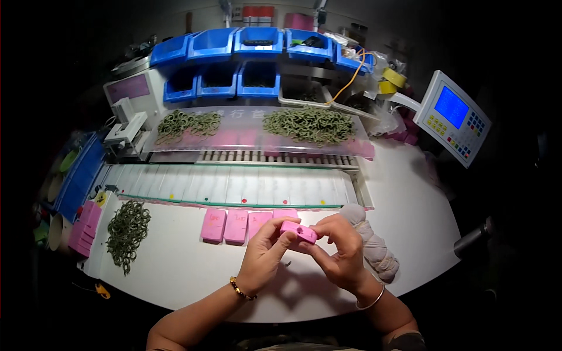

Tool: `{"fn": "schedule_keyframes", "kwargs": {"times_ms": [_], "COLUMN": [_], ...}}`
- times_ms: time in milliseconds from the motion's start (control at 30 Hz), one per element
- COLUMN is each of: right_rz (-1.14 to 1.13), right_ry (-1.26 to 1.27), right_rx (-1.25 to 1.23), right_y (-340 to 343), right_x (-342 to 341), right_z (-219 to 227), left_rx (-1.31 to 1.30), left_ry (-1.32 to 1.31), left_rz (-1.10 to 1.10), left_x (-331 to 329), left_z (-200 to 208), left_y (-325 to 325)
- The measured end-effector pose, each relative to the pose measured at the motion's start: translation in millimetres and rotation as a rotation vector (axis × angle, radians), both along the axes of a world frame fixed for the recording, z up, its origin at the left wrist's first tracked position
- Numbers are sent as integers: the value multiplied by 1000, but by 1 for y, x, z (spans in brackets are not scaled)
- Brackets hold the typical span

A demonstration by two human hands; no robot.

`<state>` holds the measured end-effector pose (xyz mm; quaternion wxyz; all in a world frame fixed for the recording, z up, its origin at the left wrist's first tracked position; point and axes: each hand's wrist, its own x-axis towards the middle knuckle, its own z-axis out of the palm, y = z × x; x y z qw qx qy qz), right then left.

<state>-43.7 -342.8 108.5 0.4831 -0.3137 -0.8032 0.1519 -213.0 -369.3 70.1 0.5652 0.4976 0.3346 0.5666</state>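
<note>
Over the front of the white table, I hold a small pink block (298,231) in both hands; it has a dark hole or notch in its visible face. My left hand (262,257) grips its left end between thumb and fingers. My right hand (342,250) pinches the right end, with the fingertips pressed against it; whether they also hold something small cannot be made out. Just beyond my hands lies a row of several pink blocks (236,227) with handwritten marks. The nearer hand partly hides the right-hand ones. A tiny dark piece (287,263) lies on the table between my wrists.
A heap of green rings (127,234) lies at left, beside stacked pink blocks (85,229). A bundled whitish cloth (374,245) rests right of my right hand. Behind are a segmented white track (222,181), a translucent sheet (243,134) bearing green rings, blue bins (257,44) and a control panel (453,117).
</note>
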Motion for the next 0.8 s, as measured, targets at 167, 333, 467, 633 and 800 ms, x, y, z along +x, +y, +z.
{"fn": "schedule_keyframes", "kwargs": {"times_ms": [167, 333, 467, 633, 800], "right_rz": [55, 233, 232, 128, 52], "right_ry": [207, 442, 450, 318, 156], "right_rx": [-579, -825, -903, -876, -767], "right_y": [17, 24, 24, 38, 47], "right_x": [1, -13, -22, -4, 8], "right_z": [-15, -22, -19, -20, -29], "left_rx": [125, 478, 425, -159, -379], "left_ry": [224, 797, 750, 130, 68], "left_rz": [355, 553, 483, 179, 451], "left_x": [-7, -2, -13, -61, -128], "left_z": [-8, 4, 3, 2, 3], "left_y": [1, -1, 13, 48, 86]}}
